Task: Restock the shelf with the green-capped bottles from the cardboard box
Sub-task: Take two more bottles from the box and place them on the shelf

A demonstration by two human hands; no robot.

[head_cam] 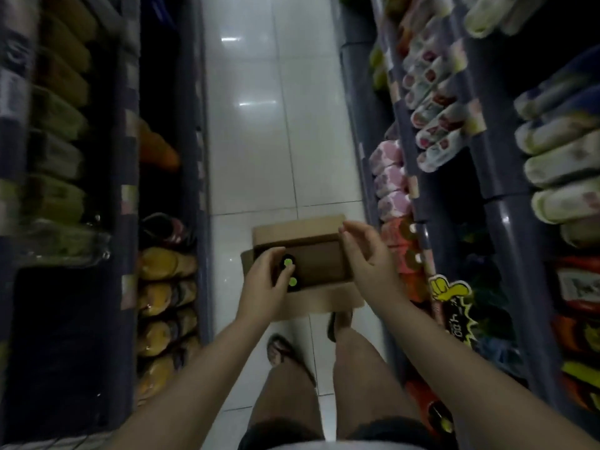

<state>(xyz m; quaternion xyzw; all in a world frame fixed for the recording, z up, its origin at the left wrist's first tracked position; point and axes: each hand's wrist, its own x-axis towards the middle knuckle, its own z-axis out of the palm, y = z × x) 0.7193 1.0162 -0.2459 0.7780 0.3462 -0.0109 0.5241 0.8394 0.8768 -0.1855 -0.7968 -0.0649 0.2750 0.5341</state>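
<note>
Dim shop aisle, tiled floor point(259, 125). Cardboard box point(302, 228) on the floor; two green-capped bottles point(289, 271) at its left end. Left hand point(263, 284) grip around them; right hand point(363, 251) open above box. Lift straight up, clear the flaps.

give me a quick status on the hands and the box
Left hand grips two green-capped bottles inside the cardboard box. Right hand open over the box's right edge. Nothing blocking.
</note>
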